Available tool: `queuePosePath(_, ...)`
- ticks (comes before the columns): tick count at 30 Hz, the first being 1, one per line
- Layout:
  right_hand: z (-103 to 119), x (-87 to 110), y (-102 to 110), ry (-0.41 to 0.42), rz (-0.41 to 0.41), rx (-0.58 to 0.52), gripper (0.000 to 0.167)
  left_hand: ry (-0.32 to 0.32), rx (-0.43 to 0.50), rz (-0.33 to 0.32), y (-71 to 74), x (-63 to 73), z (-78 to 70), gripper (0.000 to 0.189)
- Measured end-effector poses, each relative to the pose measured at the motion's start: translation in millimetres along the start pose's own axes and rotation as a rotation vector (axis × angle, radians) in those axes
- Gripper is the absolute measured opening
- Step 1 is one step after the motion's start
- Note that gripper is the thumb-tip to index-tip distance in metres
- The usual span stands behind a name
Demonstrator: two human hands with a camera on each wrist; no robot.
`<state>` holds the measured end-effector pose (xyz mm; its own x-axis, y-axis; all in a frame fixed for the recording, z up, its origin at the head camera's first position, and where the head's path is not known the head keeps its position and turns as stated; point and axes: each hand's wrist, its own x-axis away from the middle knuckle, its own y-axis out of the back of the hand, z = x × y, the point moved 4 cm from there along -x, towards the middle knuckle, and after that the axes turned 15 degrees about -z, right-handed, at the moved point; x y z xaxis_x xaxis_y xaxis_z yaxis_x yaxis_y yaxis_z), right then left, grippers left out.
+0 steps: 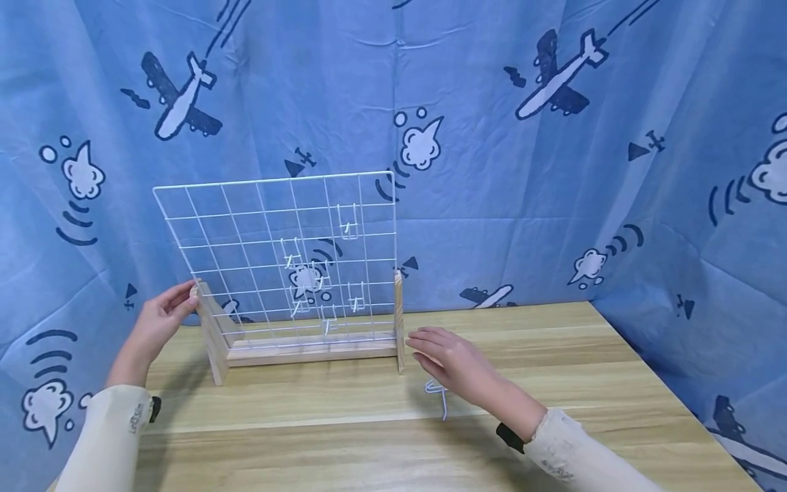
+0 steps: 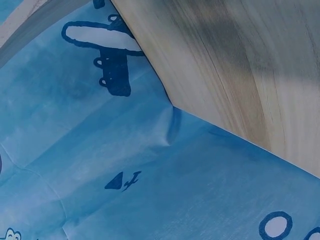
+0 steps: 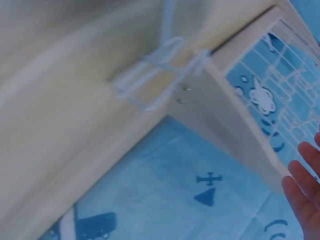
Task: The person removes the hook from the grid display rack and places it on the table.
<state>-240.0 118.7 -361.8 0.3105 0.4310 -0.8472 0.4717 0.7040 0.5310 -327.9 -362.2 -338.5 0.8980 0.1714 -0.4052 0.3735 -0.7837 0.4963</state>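
A white wire grid rack stands on the table, its wooden base bar [image 1: 313, 354] joining two wooden side posts. My left hand [image 1: 157, 324] pinches the top of the left post [image 1: 212, 335] between thumb and fingers. Several small white wire hooks [image 1: 349, 228] hang on the grid's middle and right part. Just outside the right post [image 1: 399, 321] is my right hand [image 1: 455, 359], its fingers extended and holding nothing. One loose white wire hook [image 1: 444, 404] lies on the table, partly hidden under that hand; the right wrist view shows this hook [image 3: 168, 22] beside the post. The left wrist view shows no hand.
The wooden table [image 1: 295, 444] runs back to a blue curtain [image 1: 467, 253] printed with planes and clouds. The curtain also hangs along the right side. A table corner [image 2: 200, 95] shows in the left wrist view.
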Motion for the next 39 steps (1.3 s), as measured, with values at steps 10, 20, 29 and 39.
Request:
queuePosePath(10,3,-32.7,-22,-0.278,0.061,-0.097,0.046,0.007,0.011,0.002,-4.7,-0.3,0.0,0.064)
queuePosePath(20,6,-59.7,-53,-0.581,-0.056,-0.251,0.047,0.018,0.016,0.013,-6.4,-0.3,0.4,0.065)
queuePosePath(29,14,-68.0,-80,-0.713,-0.171,-0.325,0.05,0.025,-0.049,0.007,-3.7,1.0,0.2,0.066)
queuePosePath(39,15,-62.8,-98,-0.723,-0.293,-0.285,0.048,0.001,-0.044,-0.005,-2.8,1.9,-0.8,0.064)
